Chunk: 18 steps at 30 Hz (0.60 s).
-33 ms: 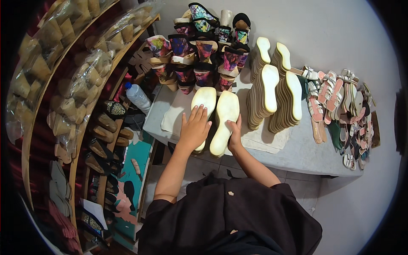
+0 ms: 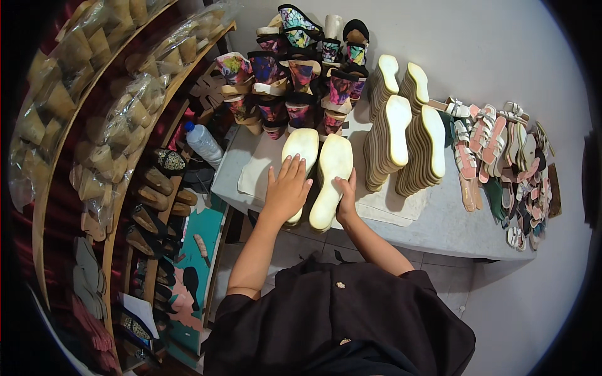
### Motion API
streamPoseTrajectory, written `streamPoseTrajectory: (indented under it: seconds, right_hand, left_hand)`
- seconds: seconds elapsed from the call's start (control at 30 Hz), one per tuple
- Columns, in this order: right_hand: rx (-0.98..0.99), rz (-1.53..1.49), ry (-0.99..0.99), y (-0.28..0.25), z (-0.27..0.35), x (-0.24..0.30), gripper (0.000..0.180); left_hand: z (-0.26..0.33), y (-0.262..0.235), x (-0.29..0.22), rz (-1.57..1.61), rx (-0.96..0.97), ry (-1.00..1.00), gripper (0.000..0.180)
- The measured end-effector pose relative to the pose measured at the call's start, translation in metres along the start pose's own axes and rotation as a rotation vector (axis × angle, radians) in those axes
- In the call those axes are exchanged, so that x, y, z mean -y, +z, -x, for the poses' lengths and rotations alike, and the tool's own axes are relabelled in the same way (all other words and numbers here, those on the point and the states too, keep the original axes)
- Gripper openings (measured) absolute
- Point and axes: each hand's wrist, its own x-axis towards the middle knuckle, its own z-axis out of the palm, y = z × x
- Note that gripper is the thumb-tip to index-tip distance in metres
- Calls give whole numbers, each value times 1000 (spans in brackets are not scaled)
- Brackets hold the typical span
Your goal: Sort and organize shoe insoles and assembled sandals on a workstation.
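On the bench (image 2: pixel 433 219), the left hand (image 2: pixel 287 188) lies flat, fingers spread, on the left insole (image 2: pixel 301 145); the right hand (image 2: pixel 345 199) grips the right insole (image 2: pixel 331 172) beside it.

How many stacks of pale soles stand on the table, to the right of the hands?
4. Two stacks at the back and two taller ones in front, on the grey table. More may be hidden behind them.

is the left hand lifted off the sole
No, the left hand lies flat on the left cream sole on the table, while the right hand grips the right cream sole.
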Motion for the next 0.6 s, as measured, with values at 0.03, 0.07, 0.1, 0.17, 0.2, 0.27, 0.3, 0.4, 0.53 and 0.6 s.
streamPoseTrajectory:
  seconds: [0.03,0.07,0.1,0.17,0.2,0.27,0.3,0.4,0.53,0.6]
  right_hand:
    - [1,-3,-1,0,0,1,88]
    - [-6,0,-3,1,1,2,88]
    - [-12,3,-6,2,1,2,87]
    - [-29,-5,15,4,7,9,85]
    - [-44,-10,33,4,9,12,83]
    - [-59,64,-2,-5,13,17,81]
    - [-67,148,-27,-11,15,19,79]
    - [-43,269,-35,-33,29,38,66]
    - [119,364,46,-69,38,91,61]
    - [386,478,169,-84,49,133,58]
  left_hand:
    - [0,-1,0,14,4,-4,50]
    - [0,-3,0,27,9,-8,51]
    - [0,-6,0,22,8,-6,51]
    - [1,-14,-4,34,-4,-4,51]
    - [3,-20,-8,29,-2,3,51]
    - [2,-37,-22,7,-33,28,51]
    - [3,-46,-30,2,-31,59,51]
    - [6,-66,-59,72,-65,77,50]
    - [4,-83,-107,194,-161,10,49]
    - [1,-85,-135,308,-216,-3,51]
